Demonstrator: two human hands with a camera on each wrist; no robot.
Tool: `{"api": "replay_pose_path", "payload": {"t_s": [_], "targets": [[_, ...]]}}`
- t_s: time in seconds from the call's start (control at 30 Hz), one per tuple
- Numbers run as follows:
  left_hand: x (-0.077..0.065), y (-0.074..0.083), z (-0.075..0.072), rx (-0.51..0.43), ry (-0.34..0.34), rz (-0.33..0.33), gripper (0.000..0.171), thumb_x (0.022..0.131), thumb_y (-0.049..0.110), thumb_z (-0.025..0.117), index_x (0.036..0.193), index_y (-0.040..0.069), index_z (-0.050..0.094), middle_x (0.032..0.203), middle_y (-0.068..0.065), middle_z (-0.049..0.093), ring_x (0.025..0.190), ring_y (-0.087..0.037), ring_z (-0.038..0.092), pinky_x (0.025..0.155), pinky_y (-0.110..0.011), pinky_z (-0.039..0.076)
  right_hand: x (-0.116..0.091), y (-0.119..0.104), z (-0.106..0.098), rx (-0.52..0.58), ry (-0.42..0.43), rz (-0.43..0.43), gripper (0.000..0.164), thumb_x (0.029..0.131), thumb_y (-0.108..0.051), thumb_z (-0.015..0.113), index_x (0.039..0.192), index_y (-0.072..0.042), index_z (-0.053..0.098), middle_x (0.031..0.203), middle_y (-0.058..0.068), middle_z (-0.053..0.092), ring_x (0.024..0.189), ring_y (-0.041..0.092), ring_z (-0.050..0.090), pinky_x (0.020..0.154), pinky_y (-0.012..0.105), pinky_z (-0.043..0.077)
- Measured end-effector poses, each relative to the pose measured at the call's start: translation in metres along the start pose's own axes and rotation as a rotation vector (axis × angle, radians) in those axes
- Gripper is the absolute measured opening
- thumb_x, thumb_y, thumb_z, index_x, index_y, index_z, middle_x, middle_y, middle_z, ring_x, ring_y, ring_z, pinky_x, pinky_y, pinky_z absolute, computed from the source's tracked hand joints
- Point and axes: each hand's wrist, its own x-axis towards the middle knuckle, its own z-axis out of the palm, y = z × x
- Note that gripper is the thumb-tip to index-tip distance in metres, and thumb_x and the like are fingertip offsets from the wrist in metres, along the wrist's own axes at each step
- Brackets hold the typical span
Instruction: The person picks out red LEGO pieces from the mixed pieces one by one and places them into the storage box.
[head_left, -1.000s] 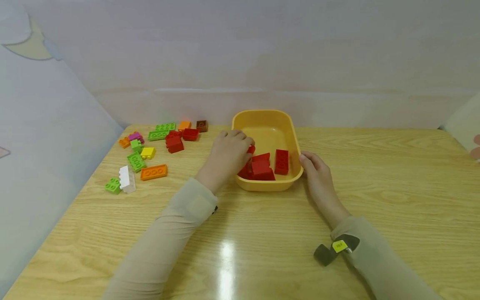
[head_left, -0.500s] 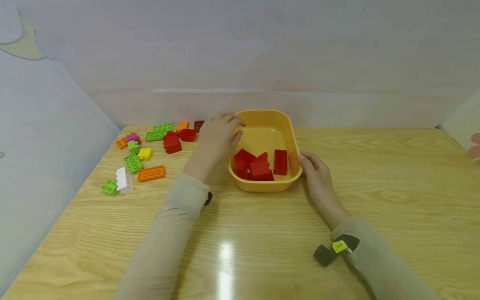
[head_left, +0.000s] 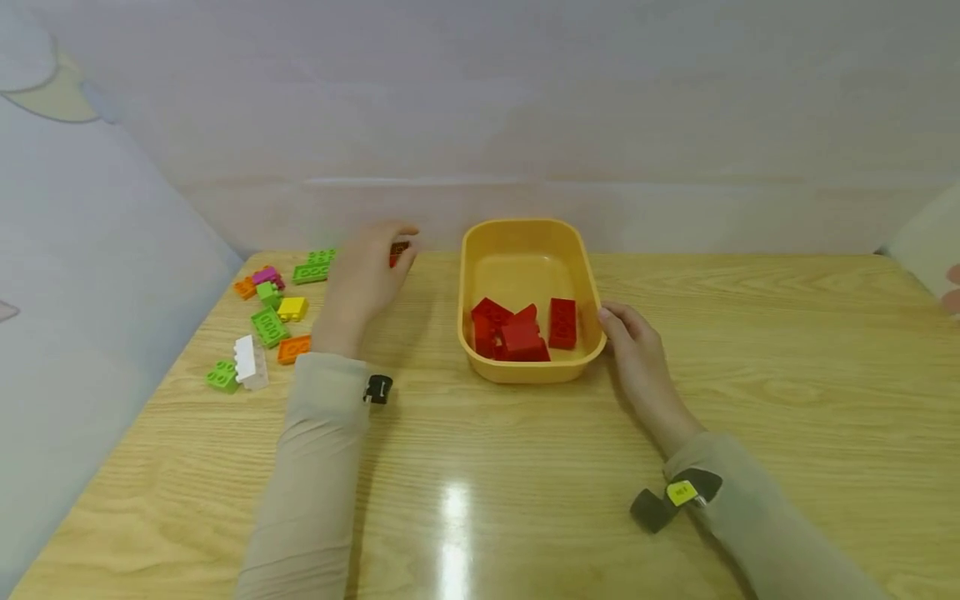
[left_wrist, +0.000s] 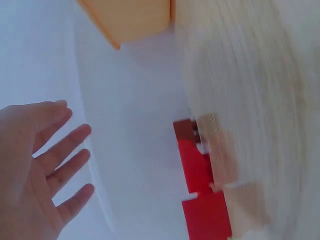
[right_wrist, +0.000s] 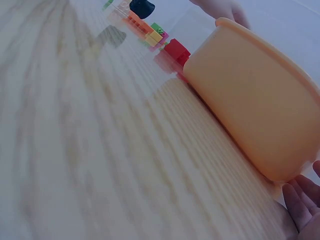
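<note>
My left hand reaches over the loose bricks at the back left, fingers spread and slightly bent, holding nothing. In the left wrist view, red bricks and a brown brick lie apart from that hand. A dark brown brick shows just past its fingers in the head view. My right hand rests against the right side of a yellow bin, its relaxed fingers touching the outside near the front corner. Several red bricks lie inside the bin's front half.
Loose bricks lie at the left of the wooden table: a white brick, a yellow brick, an orange brick and several green bricks. A pale wall stands behind the table.
My left hand has let go of a red brick in the bin and moved left, out over the loose bricks. The right hand stays at the bin.
</note>
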Motion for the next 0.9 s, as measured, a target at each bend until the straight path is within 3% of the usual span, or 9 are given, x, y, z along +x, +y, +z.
{"api": "replay_pose_path", "payload": {"t_s": [0.13, 0.33, 0.6, 0.77, 0.9], "targets": [[-0.003, -0.018, -0.004, -0.035, -0.041, -0.077, 0.041, 0.097, 0.030, 0.047, 0.134, 0.015, 0.052, 0.141, -0.010, 0.052, 0.128, -0.031, 0.045, 0.105, -0.052, 0.042, 0.000, 0.000, 0.002, 0.016, -0.008, 0.006, 0.053, 0.098, -0.040, 0.039, 0.133, -0.001, 0.049, 0.132, 0.011, 0.051, 0.115, 0.011, 0.047, 0.086, 0.008, 0.042], [-0.010, -0.034, -0.003, -0.062, 0.012, -0.157, 0.039, 0.096, 0.025, 0.049, 0.133, 0.012, 0.052, 0.143, -0.013, 0.046, 0.131, -0.033, 0.040, 0.105, -0.054, 0.040, 0.001, 0.001, 0.001, 0.004, 0.001, -0.002, 0.053, 0.098, -0.041, 0.040, 0.132, -0.002, 0.051, 0.130, 0.010, 0.052, 0.111, 0.008, 0.048, 0.083, 0.007, 0.043], [-0.021, -0.048, -0.001, 0.005, -0.163, -0.298, 0.059, 0.092, 0.026, 0.052, 0.143, 0.002, 0.035, 0.143, -0.030, 0.038, 0.128, -0.045, 0.035, 0.106, -0.063, 0.034, 0.001, -0.001, 0.005, 0.003, 0.003, -0.011, 0.053, 0.097, -0.041, 0.041, 0.131, -0.002, 0.051, 0.127, 0.007, 0.053, 0.107, 0.003, 0.049, 0.083, 0.007, 0.043], [-0.025, -0.052, -0.001, 0.029, -0.226, -0.371, 0.059, 0.090, 0.028, 0.054, 0.137, -0.004, 0.039, 0.136, -0.034, 0.038, 0.122, -0.046, 0.037, 0.100, -0.064, 0.038, 0.002, -0.002, 0.006, -0.004, 0.004, -0.008, 0.053, 0.097, -0.042, 0.041, 0.131, -0.003, 0.052, 0.128, 0.009, 0.053, 0.107, 0.005, 0.049, 0.083, 0.008, 0.043], [-0.023, -0.049, 0.000, 0.004, -0.257, -0.379, 0.052, 0.089, 0.027, 0.057, 0.128, -0.006, 0.043, 0.127, -0.032, 0.041, 0.114, -0.045, 0.043, 0.095, -0.062, 0.043, 0.003, -0.001, 0.003, -0.009, 0.011, -0.006, 0.053, 0.097, -0.042, 0.041, 0.131, -0.003, 0.052, 0.126, 0.008, 0.053, 0.106, 0.005, 0.049, 0.081, 0.006, 0.043]]}}
